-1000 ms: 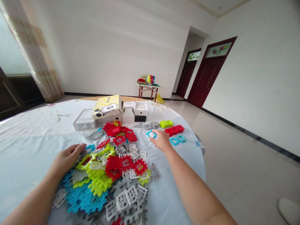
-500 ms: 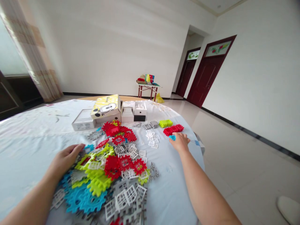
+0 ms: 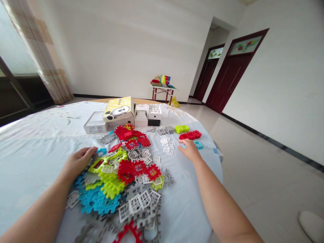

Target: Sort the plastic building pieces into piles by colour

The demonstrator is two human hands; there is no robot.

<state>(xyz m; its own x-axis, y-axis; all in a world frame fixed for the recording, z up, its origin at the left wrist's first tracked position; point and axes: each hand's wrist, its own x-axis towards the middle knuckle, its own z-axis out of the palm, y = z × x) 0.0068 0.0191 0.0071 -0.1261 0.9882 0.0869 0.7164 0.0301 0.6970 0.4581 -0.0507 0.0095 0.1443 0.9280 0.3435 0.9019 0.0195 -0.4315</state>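
Interlocking plastic tiles being sorted by colour on a cloth-covered table (image 3: 37, 135)

Small red (image 3: 190, 135), green (image 3: 181, 129) and blue groups (image 3: 198, 145) are laid out; the mixed pile (image 3: 121, 182) remains. Right hand (image 3: 188, 151) hovers, fingers loosely spread, empty; left hand (image 3: 77, 163) rests flat on the pile.

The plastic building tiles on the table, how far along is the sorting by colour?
Done: small groups lie apart at the far right, red tiles, green tiles, grey tiles and white window pieces. In hand: the right hand rests by the blue tiles; the left hand touches the big mixed pile. Left: most of that pile, unsorted.
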